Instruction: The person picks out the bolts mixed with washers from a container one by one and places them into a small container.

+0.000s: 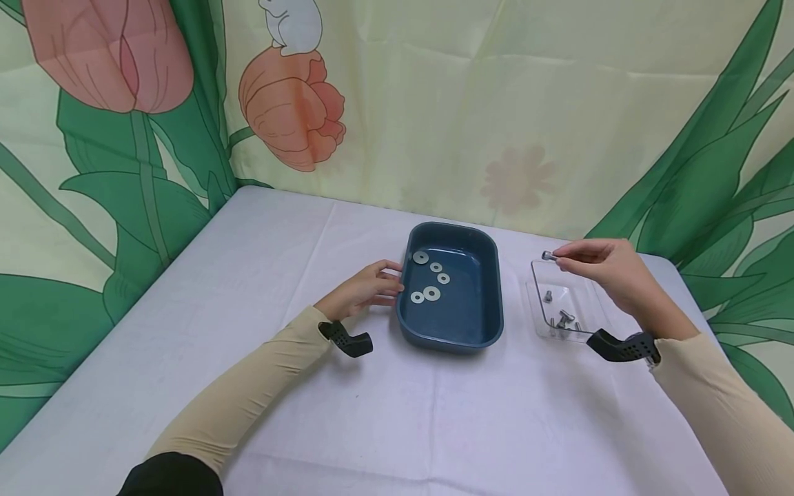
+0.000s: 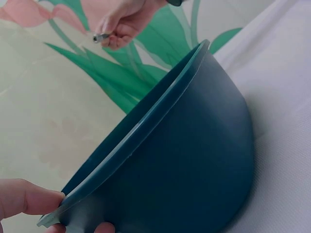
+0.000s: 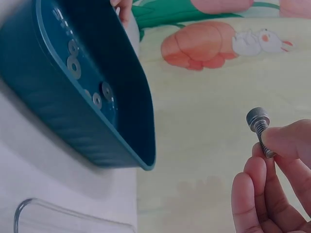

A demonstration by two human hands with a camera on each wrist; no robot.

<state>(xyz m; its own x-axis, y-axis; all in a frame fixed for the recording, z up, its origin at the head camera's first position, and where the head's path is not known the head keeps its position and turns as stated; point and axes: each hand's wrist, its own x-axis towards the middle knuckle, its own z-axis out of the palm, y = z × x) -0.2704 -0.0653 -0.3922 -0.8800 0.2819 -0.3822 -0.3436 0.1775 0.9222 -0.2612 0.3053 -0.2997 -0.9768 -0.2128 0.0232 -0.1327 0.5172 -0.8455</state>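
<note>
Above the clear plastic box (image 1: 595,303), my right hand (image 1: 611,265) pinches a socket-head screw (image 3: 257,119) between thumb and fingertips. Its threaded shank is in the grip and its round head sticks out, pointing left in the head view. My left hand (image 1: 366,286) is at the left side of the dark blue bin (image 1: 449,344). In the left wrist view, one digit (image 2: 34,196) lies over the rim and other fingertips touch the outer wall. Several flat round washers (image 1: 432,293) lie on the bin's floor, mostly along its left half.
Several more screws (image 1: 564,318) lie inside the clear box, which stands right of the bin. A white cloth (image 1: 372,413) covers the table. Behind it hangs a flower-printed curtain (image 1: 422,103).
</note>
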